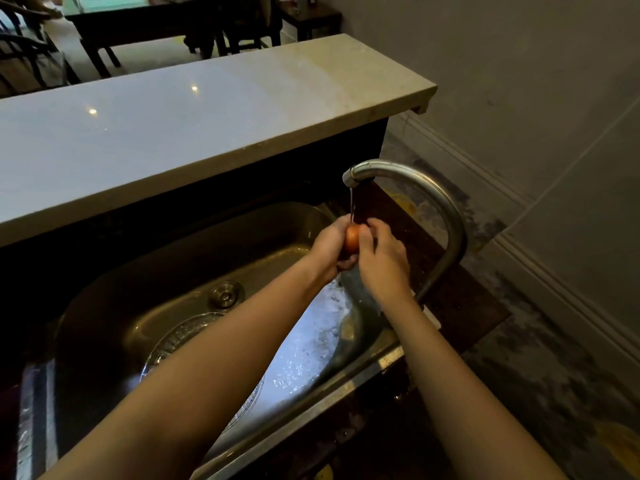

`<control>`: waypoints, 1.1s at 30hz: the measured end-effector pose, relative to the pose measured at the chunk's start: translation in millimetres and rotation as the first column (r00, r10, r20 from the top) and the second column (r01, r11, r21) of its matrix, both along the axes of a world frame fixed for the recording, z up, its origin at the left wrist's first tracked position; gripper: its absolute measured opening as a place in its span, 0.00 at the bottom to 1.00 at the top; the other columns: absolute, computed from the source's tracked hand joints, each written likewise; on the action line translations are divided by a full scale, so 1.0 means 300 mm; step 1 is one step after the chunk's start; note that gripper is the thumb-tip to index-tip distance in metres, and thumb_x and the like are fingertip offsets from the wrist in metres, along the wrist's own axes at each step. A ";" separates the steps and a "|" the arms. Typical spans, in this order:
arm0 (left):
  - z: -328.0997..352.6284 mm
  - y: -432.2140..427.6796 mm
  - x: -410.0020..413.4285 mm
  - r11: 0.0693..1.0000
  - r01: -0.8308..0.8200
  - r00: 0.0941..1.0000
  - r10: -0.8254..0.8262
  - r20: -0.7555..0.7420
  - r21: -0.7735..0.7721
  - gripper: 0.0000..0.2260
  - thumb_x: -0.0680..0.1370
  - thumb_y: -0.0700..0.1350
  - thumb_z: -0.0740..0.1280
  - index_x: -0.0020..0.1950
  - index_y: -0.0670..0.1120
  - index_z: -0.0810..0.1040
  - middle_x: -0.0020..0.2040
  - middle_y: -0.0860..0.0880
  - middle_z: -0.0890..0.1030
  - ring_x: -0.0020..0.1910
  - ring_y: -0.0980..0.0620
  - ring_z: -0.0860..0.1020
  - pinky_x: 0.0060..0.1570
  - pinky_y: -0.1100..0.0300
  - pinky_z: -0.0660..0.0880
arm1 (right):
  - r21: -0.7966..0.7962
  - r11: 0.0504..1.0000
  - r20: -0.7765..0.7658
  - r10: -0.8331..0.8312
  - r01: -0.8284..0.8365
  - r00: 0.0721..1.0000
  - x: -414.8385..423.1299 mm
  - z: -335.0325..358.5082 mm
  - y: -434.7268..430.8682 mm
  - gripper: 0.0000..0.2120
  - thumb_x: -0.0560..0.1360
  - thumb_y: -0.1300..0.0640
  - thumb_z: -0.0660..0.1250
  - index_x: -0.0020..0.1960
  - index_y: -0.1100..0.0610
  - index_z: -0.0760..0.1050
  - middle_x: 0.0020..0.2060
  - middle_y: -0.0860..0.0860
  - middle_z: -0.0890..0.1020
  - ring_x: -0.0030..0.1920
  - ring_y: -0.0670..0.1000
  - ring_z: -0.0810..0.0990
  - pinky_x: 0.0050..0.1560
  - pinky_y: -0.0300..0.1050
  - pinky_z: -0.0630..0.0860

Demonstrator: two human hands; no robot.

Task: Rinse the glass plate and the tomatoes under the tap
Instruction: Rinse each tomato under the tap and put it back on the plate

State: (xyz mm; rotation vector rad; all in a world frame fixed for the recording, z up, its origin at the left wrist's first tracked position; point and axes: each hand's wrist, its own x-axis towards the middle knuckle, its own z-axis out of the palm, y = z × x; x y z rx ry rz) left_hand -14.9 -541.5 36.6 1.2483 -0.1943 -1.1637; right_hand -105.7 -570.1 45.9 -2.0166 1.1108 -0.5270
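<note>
Both hands met under the tap (408,188) at the far right end of the sink (114,306). The left hand (329,245) cupped a tomato (352,239) from the left, fingers curled beneath it. The right hand (382,258) pressed against it from the right, fingers close together and bent over the top. A thin stream of water (351,204) fell onto the tomato. The glass plate (180,337) lay flat on the sink bottom, near and left, partly hidden by the left forearm, just beside the drain (225,295).
</note>
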 end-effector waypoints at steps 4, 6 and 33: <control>-0.005 -0.011 -0.042 0.999 -0.017 0.997 0.019 0.073 -0.031 0.11 0.80 0.51 0.57 0.57 0.47 0.72 0.47 0.46 0.78 0.46 0.51 0.78 0.40 0.58 0.76 | 0.539 0.842 0.148 -0.121 0.022 0.982 0.116 0.008 -0.089 0.19 0.80 0.49 0.51 0.63 0.56 0.72 0.53 0.56 0.79 0.49 0.54 0.78 0.50 0.50 0.75; 0.004 -0.003 -0.028 0.998 -0.067 0.995 0.067 0.080 -0.001 0.13 0.80 0.52 0.56 0.56 0.45 0.74 0.46 0.44 0.79 0.47 0.49 0.78 0.45 0.55 0.75 | 0.441 0.897 0.144 -0.045 -0.024 0.989 0.122 -0.004 -0.069 0.18 0.79 0.47 0.50 0.60 0.53 0.72 0.43 0.51 0.78 0.44 0.51 0.78 0.39 0.46 0.75; 0.047 0.038 0.025 0.993 -0.014 0.999 0.019 -0.041 0.116 0.23 0.81 0.59 0.48 0.60 0.45 0.72 0.36 0.46 0.74 0.22 0.56 0.73 0.18 0.69 0.68 | 0.351 0.862 0.236 0.296 -0.366 0.925 0.091 -0.031 -0.081 0.08 0.74 0.36 0.55 0.46 0.36 0.70 0.49 0.46 0.76 0.46 0.46 0.78 0.39 0.41 0.73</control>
